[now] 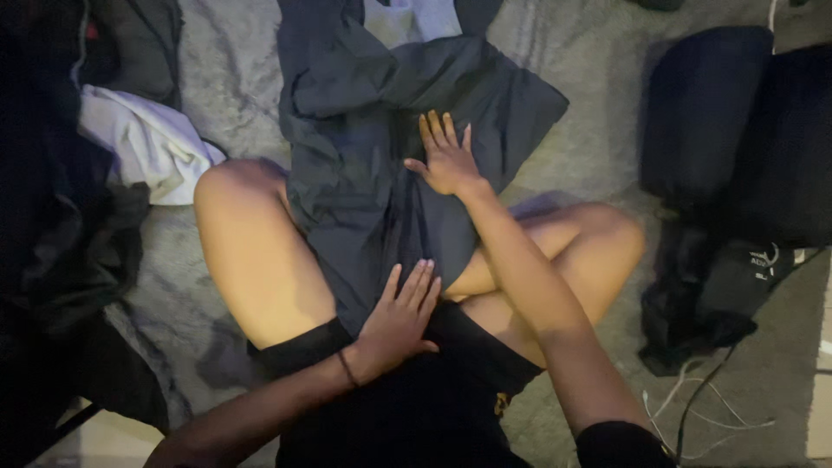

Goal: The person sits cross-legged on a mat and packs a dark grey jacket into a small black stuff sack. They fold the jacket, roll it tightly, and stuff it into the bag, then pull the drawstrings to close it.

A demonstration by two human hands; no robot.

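Shorts (407,416), black, nearest the camera; lower part cut off by the bottom edge, so their full shape cannot be made out.

Left hand (400,316): flat, fingers together and extended, palm down on the near end of the dark garment (381,156); grasping nothing. Thin dark band at the wrist. Forearm runs in from the lower left, upper arm out of frame.

Right hand (446,160): flat, fingers spread, pressed on the garment farther up; also grasping nothing. Arm crosses the right leg; the black sleeve at the bottom edge is cut off.

Dark garment: grey-blue cloth draped over the crossed bare legs and out onto the grey carpet (589,61). Heavily creased; kind of clothing cannot be told. Top end runs off the upper edge, with a paler cloth (407,19) partly under it there.

Left side: white cloth (147,143), crumpled, beside the left knee, half buried under a dark heap (61,217) too dim to sort into items.

Right side: dark bag (737,121), bulky, outline lost in shadow; another black item with small pale markings below it, not identifiable. Thin cables (693,407) on the carpet near the bottom right, ends out of view.
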